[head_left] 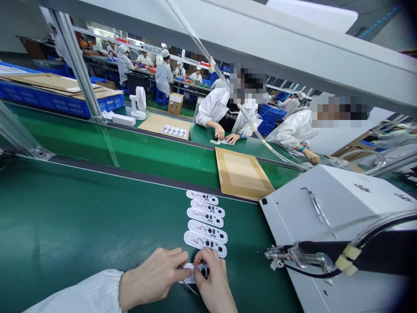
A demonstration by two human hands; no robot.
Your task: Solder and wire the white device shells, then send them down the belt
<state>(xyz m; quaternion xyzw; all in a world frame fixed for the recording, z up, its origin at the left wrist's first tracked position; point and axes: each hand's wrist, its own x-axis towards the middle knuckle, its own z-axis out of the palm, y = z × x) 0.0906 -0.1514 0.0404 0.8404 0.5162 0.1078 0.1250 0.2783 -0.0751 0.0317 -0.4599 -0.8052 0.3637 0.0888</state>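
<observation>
Both my hands meet at the near edge of the green mat over one white oblong plastic panel (195,270). My left hand (153,278), in a white sleeve, pinches its left end. My right hand (213,282) pinches the right end, fingers curled over a dark round part on it. Just beyond lies a row of several similar white panels (206,221) with small dark parts and red wires, laid side by side.
A white metal box (329,204) stands at right, with a suspended power screwdriver (302,257) in front of it. A cardboard sheet (243,174) lies on the green conveyor (130,148). Two people in white coats work across the belt; others stand further back.
</observation>
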